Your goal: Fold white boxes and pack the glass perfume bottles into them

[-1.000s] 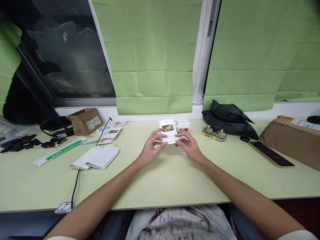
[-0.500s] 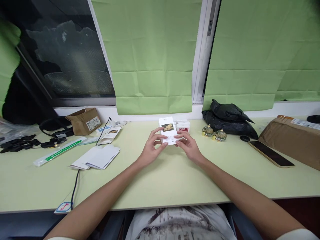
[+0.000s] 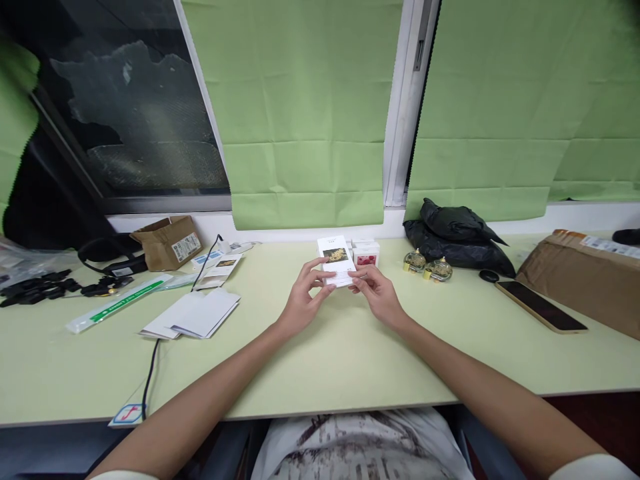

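Between my two hands is a stack of white picture cards (image 3: 335,248), whose top card shows a yellowish pile on a dark ground. My left hand (image 3: 303,297) grips its left edge, thumb at the near side and fingers along the side. On the opposite edge my right hand (image 3: 381,295) is closed in the same way. Just behind my right fingers stands another white stack (image 3: 367,253) with a red picture on its front. My fingers hide parts of the lower edges of the held stack.
Folded white cards (image 3: 205,312) lie to the left, near a black cable (image 3: 150,377) and an open cardboard box (image 3: 167,243). On the right are two round gold-trimmed glass objects (image 3: 439,269), black plastic bags (image 3: 457,243), a phone (image 3: 543,307) and a brown parcel (image 3: 580,283).
Both hands stay on the card stack, with only slight shifts of the fingers. The held stack tilts a little differently. Everything else on the table is unchanged.
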{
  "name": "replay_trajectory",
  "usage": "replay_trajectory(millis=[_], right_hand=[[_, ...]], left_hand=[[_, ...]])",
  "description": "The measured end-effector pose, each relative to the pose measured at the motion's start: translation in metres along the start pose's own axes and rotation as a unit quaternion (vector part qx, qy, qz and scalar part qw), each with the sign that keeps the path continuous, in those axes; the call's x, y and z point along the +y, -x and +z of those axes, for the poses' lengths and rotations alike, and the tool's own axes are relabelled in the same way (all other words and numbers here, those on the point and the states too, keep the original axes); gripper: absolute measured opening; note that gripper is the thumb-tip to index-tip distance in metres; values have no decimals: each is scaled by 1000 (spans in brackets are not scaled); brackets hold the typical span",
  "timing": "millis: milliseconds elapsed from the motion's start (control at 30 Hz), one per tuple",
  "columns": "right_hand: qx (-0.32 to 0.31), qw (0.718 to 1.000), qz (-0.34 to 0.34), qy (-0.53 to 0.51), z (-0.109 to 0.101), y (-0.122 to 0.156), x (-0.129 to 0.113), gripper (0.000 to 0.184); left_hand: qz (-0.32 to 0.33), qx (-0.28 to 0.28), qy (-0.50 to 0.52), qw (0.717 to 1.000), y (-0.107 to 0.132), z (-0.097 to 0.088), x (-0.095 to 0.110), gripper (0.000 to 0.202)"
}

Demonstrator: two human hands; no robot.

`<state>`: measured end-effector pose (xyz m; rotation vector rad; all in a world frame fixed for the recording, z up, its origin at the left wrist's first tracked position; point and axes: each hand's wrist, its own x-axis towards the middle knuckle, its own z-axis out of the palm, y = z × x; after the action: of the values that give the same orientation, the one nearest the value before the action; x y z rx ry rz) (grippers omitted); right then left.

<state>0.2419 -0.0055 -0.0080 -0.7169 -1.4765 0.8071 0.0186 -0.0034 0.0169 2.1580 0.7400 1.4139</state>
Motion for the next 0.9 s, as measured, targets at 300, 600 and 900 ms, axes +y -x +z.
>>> replay_trajectory(millis=[300, 600, 900], right_hand=[[0, 996, -68, 53, -3, 1, 0, 26], [-8, 994, -78, 79, -2, 3, -3, 26], [-25, 980, -124, 151, -7, 2, -4, 27]], left_hand=[[55, -21, -14, 998, 1, -4, 6, 30], [44, -6, 4, 999, -2, -4, 5, 22], [85, 4, -52, 995, 1, -2, 3, 20]])
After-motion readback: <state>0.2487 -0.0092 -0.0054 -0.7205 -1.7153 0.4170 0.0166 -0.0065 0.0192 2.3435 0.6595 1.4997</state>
